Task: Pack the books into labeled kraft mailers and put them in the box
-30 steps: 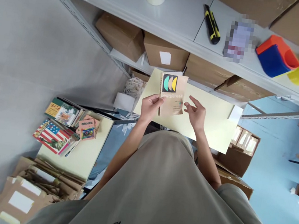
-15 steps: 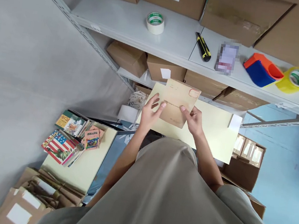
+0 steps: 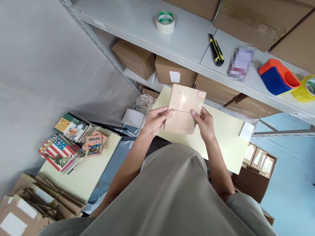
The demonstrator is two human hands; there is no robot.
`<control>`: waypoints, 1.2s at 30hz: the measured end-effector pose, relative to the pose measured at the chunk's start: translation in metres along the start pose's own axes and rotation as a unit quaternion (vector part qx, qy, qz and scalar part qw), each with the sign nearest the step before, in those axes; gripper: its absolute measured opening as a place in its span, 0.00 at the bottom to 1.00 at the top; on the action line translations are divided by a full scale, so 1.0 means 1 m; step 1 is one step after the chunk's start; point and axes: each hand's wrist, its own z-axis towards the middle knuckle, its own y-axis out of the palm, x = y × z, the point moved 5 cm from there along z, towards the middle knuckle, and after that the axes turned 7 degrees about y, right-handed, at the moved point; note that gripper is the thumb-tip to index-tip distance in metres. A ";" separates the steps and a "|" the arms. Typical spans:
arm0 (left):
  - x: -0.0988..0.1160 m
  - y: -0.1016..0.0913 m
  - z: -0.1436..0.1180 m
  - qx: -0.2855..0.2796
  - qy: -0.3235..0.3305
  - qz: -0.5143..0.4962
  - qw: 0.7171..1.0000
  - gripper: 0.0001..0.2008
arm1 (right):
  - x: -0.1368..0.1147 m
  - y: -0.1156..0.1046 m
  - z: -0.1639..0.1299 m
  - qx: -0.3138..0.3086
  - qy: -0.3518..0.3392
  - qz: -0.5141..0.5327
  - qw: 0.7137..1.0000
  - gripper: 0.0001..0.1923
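Book, one, tan, printed side up, above the table; left hand pinching its left edge, right hand its right, thumb on top. Shelf beyond: white tape, cutter, yellow tape.

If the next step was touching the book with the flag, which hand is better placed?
Probably the left hand: the flag book lies on that side, and the right hand is farther away. Both hands hold the tan book, so left must let go first.
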 end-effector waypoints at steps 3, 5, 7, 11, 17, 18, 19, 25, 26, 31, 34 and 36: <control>0.005 0.008 0.000 0.032 0.052 0.045 0.997 0.36 | -0.004 0.004 -0.004 0.060 -0.040 -0.039 0.997 0.45; 0.006 0.019 -0.005 0.047 0.090 0.088 0.991 0.34 | -0.006 0.018 -0.011 0.045 -0.040 -0.044 0.997 0.45; 0.004 0.032 -0.012 0.053 0.117 0.133 0.983 0.30 | -0.007 0.034 -0.017 0.019 -0.030 -0.043 0.998 0.45; 0.000 0.052 -0.021 -0.007 0.110 0.175 0.978 0.23 | -0.012 0.037 -0.018 0.046 -0.025 -0.064 0.997 0.38; 0.028 0.010 0.002 0.044 0.162 0.178 0.969 0.29 | -0.008 -0.002 0.001 -0.004 0.015 0.027 1.000 0.38; 0.029 0.004 0.008 0.032 0.144 0.165 0.975 0.30 | -0.007 -0.006 0.003 -0.017 0.022 0.037 0.999 0.38; 0.027 0.000 0.014 0.004 0.113 0.144 0.983 0.32 | -0.006 -0.010 0.004 -0.028 0.027 0.042 0.998 0.38; 0.016 0.002 0.020 -0.076 0.018 0.094 0.993 0.28 | -0.001 -0.017 0.005 -0.044 0.032 0.035 0.998 0.37; 0.015 0.003 0.019 -0.071 0.019 0.096 0.993 0.28 | 0.001 -0.018 0.006 -0.041 0.031 0.033 0.998 0.37; 0.006 0.004 0.017 -0.003 0.038 0.095 0.995 0.27 | 0.010 -0.028 0.014 0.034 0.004 -0.025 0.999 0.38; 0.003 0.008 0.016 0.049 0.077 0.122 0.988 0.24 | 0.006 -0.028 0.012 0.147 -0.046 -0.098 0.983 0.39; 0.003 0.015 0.011 0.067 0.103 0.150 0.981 0.20 | 0.006 -0.013 0.007 0.150 -0.057 -0.109 0.981 0.41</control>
